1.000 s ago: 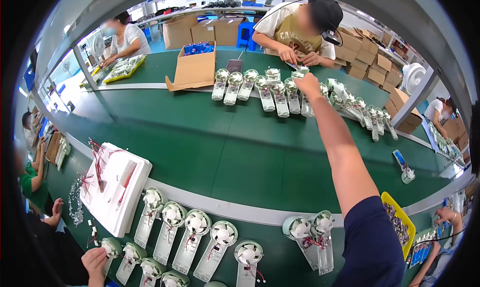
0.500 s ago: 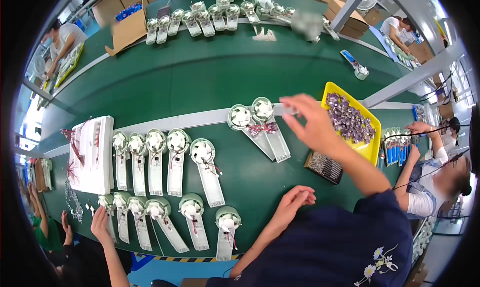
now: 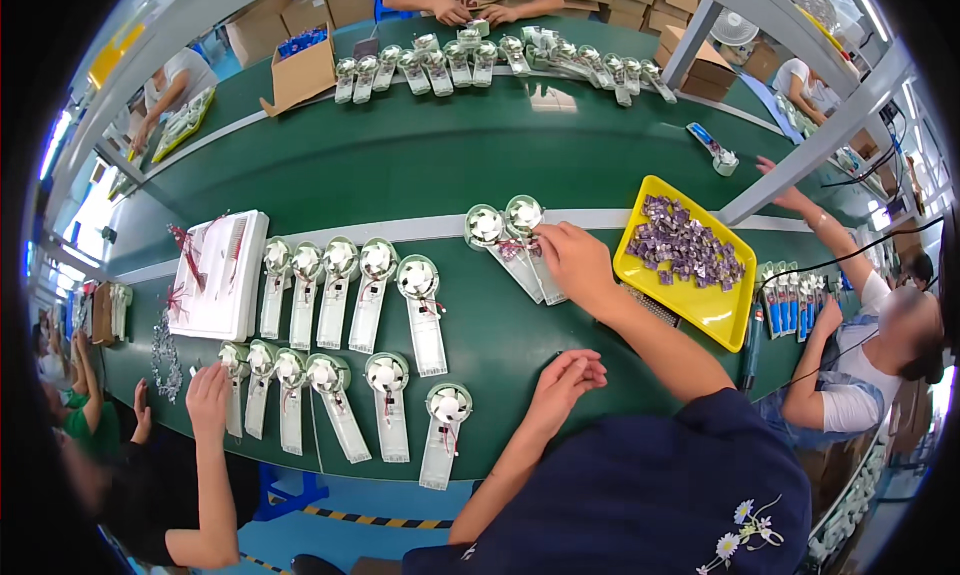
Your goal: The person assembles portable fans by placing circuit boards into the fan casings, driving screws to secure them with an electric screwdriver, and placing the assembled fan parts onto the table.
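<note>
My right hand (image 3: 578, 266) reaches to the right one of two overlapping handheld fan bodies (image 3: 524, 215), and its fingertips close at the lower edge of the round head. The other fan body (image 3: 485, 226) lies against it on the left; red wires show on both handles. Nearer to me, my left hand (image 3: 566, 385) hovers by the table edge with its fingers curled together; whatever is in them, if anything, is hidden. Right of my right hand, a yellow tray (image 3: 738, 332) holds many small purplish metallic parts (image 3: 684, 243).
Two rows of fan bodies (image 3: 418, 278) lie to the left beside a white foam block (image 3: 215, 295) with red wires. A dark box of small metal pieces (image 3: 652, 306) is partly under my right forearm. Co-workers sit left, right and across the green table (image 3: 400, 165).
My right hand has moved left and down from beside the tray to the right fan body, its fingers closing. My left hand stays near the table edge. The whole view has shifted slightly.
</note>
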{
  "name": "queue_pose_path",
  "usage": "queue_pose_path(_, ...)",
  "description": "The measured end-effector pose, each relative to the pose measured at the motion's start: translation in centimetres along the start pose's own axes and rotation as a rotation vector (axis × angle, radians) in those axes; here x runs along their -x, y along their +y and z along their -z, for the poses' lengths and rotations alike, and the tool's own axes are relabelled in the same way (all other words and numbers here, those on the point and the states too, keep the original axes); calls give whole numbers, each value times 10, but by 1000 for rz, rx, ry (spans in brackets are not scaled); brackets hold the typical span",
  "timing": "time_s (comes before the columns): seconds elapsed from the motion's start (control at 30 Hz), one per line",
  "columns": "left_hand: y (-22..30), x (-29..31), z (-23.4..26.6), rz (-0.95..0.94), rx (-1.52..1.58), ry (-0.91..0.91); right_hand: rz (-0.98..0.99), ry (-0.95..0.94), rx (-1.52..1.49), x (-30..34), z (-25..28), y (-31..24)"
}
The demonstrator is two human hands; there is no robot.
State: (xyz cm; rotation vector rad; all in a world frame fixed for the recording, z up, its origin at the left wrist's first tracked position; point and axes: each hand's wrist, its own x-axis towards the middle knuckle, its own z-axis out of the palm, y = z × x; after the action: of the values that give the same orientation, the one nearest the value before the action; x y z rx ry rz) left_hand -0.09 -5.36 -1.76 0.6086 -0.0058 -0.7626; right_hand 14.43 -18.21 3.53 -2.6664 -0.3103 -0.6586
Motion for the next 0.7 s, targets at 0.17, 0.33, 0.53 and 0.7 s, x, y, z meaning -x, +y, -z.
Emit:
queue_pose_path(0.17,-8,-2,-16,-443,-337,424,-260,-23,-211,8,-3,13)
queue_pose_path(0.33,25,-28,-37,-653,-667,581,-394,-35,-370,16,-16,28)
queue_pose_path(0.53,27,-58,-28,-704,-1103,629,-380,-1,-392,18,-24,31)
queue_pose_path(0.7,17,-56,-22,-781,-1222,619,-363,37,-436,27,-24,31)
